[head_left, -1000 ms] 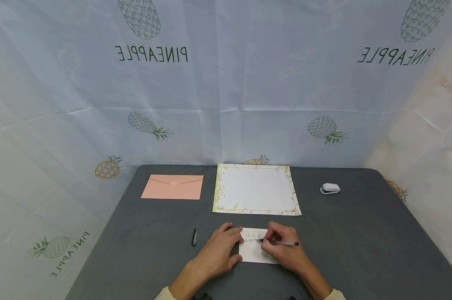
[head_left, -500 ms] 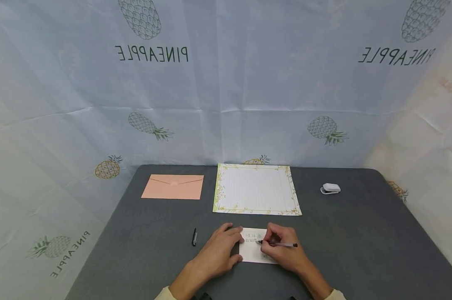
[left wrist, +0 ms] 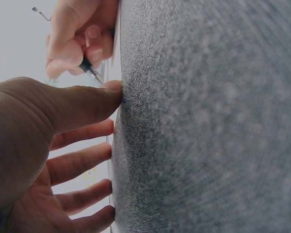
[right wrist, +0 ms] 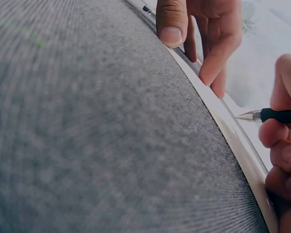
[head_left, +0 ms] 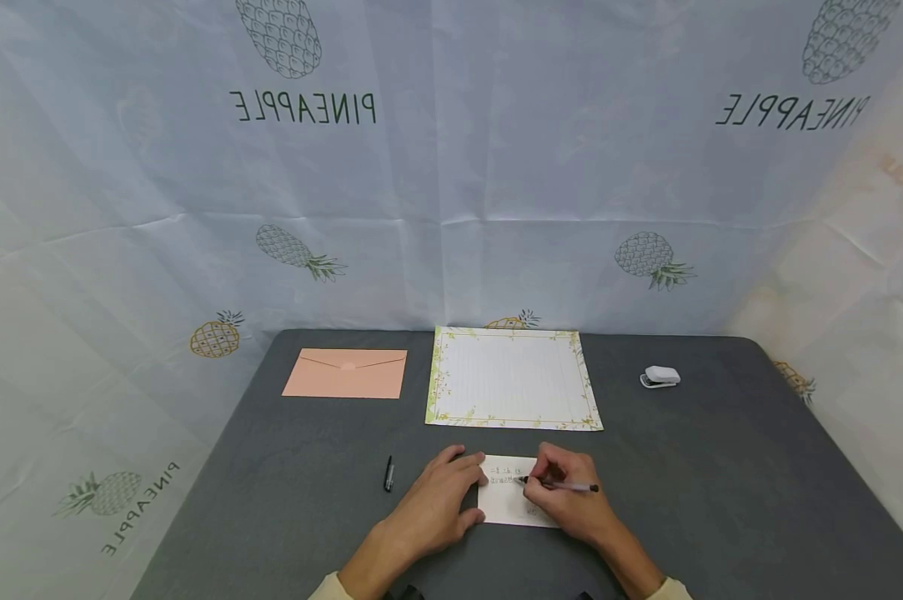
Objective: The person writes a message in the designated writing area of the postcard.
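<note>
A small white card (head_left: 502, 503) with handwriting across its upper part lies near the front of the dark table. My right hand (head_left: 567, 493) pinches a pen (head_left: 574, 487) between thumb and fingers. The pen's tip meets the card at the second line of writing in the head view. In the right wrist view the metal point of the pen (right wrist: 252, 116) and its dark grip show clearly. My left hand (head_left: 434, 502) rests with spread fingers at the card's left edge, its thumb (left wrist: 94, 103) and fingertips pressing down there. The right hand covers the card's right side.
A black pen cap (head_left: 388, 474) lies left of the left hand. Farther back are a pink envelope (head_left: 346, 385), a lined sheet with a leafy border (head_left: 513, 379) and a white stapler (head_left: 659, 377). A pineapple-print curtain (head_left: 451, 167) hangs behind the table (head_left: 721, 483).
The pen and right hand have shifted slightly over the card, a little left and then back right along the second line. My left hand stays in place.
</note>
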`<state>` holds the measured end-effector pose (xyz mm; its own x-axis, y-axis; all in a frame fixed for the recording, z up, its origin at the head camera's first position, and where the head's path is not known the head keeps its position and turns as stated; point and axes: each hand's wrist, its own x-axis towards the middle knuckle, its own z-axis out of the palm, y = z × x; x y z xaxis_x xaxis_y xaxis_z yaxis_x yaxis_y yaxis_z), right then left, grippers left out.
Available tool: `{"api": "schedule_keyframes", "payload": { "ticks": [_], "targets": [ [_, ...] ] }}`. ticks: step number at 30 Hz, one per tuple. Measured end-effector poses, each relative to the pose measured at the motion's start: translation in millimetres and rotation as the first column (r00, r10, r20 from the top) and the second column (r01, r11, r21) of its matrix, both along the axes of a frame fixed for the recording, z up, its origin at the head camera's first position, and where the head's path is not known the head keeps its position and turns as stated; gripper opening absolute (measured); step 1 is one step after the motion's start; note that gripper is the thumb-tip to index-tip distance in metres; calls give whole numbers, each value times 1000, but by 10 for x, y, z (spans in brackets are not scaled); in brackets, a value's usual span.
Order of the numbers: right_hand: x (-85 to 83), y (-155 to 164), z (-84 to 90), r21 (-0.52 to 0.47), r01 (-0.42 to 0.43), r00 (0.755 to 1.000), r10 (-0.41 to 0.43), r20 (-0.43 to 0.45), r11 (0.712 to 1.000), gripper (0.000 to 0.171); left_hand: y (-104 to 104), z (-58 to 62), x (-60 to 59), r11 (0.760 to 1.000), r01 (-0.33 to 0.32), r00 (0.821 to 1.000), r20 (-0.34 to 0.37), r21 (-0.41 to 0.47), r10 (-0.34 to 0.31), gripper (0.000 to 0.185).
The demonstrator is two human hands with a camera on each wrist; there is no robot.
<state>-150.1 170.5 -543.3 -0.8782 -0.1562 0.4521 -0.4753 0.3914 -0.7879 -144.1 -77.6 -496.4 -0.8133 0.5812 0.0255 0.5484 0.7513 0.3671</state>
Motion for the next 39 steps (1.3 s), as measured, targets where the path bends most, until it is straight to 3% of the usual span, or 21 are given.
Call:
{"api": "schedule_keyframes", "payload": {
  "ticks": [6, 25, 39],
  "targets": [
    [-8, 5, 6, -11, 89, 996, -89, 4, 996, 42, -2, 4, -1, 1000, 4, 1000, -2, 2, -4, 33],
    [19, 73, -1, -15, -25, 998, 26, 63, 1000, 41, -6, 0, -4, 1000, 3, 1000, 7, 3, -3, 33],
    [31, 61, 8, 32, -32, 997, 30, 76, 999, 40, 8, 7, 7, 1000, -5, 1000, 7, 9, 5, 33]
  ]
}}
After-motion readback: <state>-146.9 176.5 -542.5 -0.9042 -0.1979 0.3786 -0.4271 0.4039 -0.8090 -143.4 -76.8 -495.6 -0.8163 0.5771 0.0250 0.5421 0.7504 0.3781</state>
